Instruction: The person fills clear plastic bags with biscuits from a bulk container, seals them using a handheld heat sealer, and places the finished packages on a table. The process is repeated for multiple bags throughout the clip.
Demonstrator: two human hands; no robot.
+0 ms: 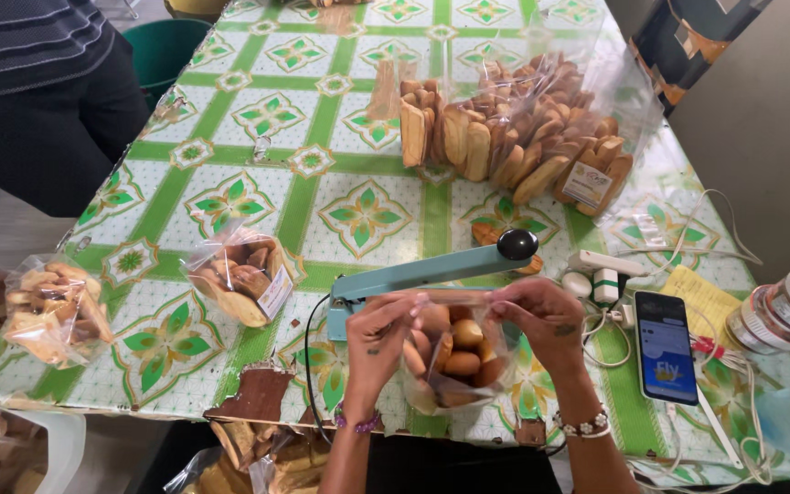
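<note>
Both the left hand (pixel 378 331) and right hand (pixel 546 316) pinch a filled, unsealed biscuit bag (pixel 454 359) just before the sealer (pixel 432 272), two sealed bags (pixel 241 274) left of it.

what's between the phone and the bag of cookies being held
In the head view, the right hand pinching the held bag lies between it and the phone, then white cables and a plug on the patterned tablecloth.

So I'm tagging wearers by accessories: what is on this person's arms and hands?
Both forearms are bare, no sleeves. The left hand has a purple bead bracelet at the wrist. The right hand has a white shell-like bracelet and a small dark mark on its back.
</note>
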